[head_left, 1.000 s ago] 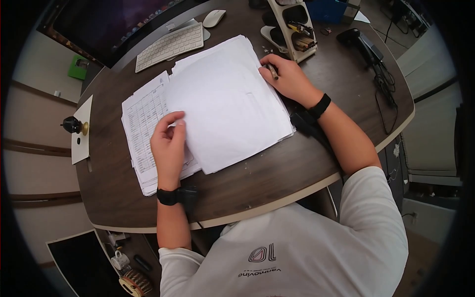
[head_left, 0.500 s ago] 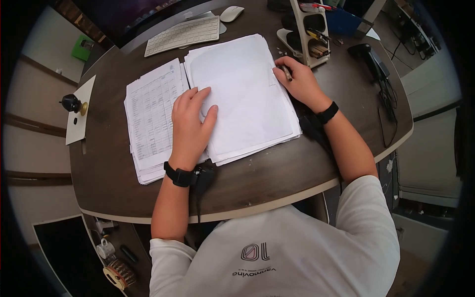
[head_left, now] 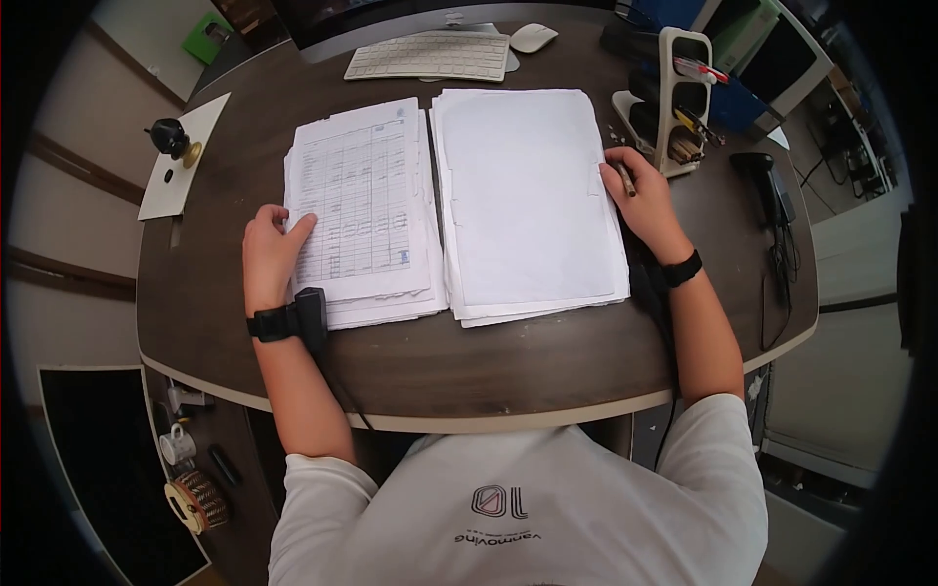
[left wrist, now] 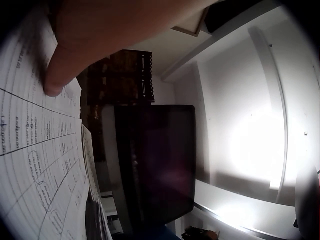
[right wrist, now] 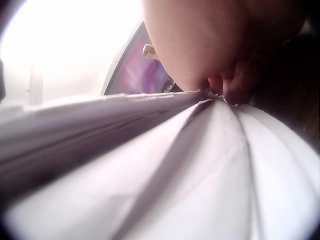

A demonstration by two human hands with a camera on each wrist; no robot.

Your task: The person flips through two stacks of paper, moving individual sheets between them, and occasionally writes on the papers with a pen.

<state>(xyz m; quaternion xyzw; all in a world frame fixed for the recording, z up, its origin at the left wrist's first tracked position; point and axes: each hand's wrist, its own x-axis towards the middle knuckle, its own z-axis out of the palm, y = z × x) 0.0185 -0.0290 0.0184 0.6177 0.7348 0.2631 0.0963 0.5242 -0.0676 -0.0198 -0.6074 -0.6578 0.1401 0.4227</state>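
Note:
On the desk lie two paper stacks side by side: a left one (head_left: 352, 195) topped by a printed table, and a right one (head_left: 532, 200) with a blank sheet on top. My left hand (head_left: 272, 256) rests at the left stack's left edge, its thumb (left wrist: 57, 80) lying on the printed sheet and the other fingers beside the edge. My right hand (head_left: 645, 205) holds a pen (head_left: 625, 180) while its fingertips sit at the right stack's right edge. In the right wrist view, the layered sheets (right wrist: 200, 165) fan out below that hand.
A keyboard (head_left: 427, 57) and mouse (head_left: 533, 37) lie behind the stacks, under the monitor. At the back right stands a pen holder (head_left: 676, 107); a corded black handset-like device (head_left: 762, 190) lies beyond my right hand. A black-knobbed object (head_left: 168, 139) sits on a white board at far left.
My left hand has moved from over the right stack to the left stack's left edge. My right hand keeps the pen at the right stack's edge. The head view has shifted and turned.

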